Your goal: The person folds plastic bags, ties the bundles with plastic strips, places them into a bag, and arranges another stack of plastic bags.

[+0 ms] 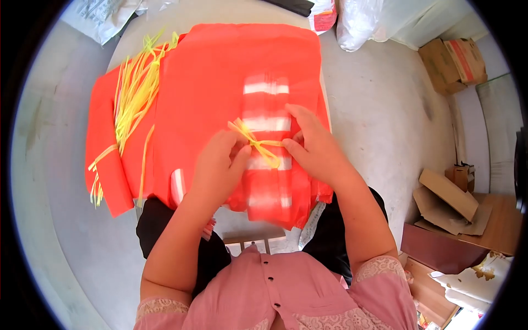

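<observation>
A folded red bundle with white bands (267, 190) lies lengthwise before me on a spread of red sheeting (220, 71). Around its middle runs a yellow ribbon (267, 154), knotted with a loop hanging toward me. My left hand (223, 162) is at the knot's left side, thumb and fingers closed on the ribbon. On the other side, my right hand (313, 146) pinches the ribbon's right end near the thumb, while one finger stretches up over the bundle's edge. Part of the ribbon is hidden behind my left fingers.
A bunch of loose yellow ribbons (135, 99) lies on the left of the red sheeting, beside a rolled red bundle (113, 184) tied with ribbon. Cardboard boxes (454, 63) stand at the far right, and an opened carton (448, 203) lies on a brown cabinet (440, 247).
</observation>
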The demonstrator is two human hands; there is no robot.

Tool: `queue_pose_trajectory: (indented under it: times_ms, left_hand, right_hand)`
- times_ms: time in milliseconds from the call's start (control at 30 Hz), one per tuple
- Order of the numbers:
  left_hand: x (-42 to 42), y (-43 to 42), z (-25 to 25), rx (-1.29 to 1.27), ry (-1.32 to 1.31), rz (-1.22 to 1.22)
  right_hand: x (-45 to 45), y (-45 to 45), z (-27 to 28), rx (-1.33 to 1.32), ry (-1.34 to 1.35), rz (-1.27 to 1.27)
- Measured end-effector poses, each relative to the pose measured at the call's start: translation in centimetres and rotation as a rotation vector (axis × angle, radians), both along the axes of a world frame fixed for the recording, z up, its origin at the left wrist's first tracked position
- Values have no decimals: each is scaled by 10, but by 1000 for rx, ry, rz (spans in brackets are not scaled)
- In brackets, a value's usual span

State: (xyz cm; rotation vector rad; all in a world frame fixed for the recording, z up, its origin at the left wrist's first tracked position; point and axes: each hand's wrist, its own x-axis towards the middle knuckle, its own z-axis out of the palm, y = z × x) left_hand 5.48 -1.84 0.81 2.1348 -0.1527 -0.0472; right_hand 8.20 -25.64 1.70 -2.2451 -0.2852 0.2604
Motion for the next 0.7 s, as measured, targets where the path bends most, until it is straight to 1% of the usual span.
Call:
queue_pose_trajectory:
  times_ms: [33,133,233,333,433,533,633,700]
  left_hand:
    - [-1,1,-2,11,-26,-14]
    - [-2,3,-5,-45,15,-24]
    - [-2,7,-10,-224,236,-20]
    - [-6,9,-11,-668,507,27]
    - [-12,3,3,-1378,847,115]
    - [-9,3,-7,-1293,822,-18]
    - [-8,1,-1,-1254,860,64]
    - [-6,1,-3,-1202,897,131]
  right_hand:
    - [-1,2,5,25,57,-12]
    - [1,6,9,62,164,-126]
    - [6,9,10,376,283,-179]
    - [-3,10,31,1086,416,-6]
    - [-3,20,33,826,147,-31]
    - [11,12,14,111,32,-135]
    - [9,6,6,352,337,-20]
    - [2,9,5,489,383,-31]
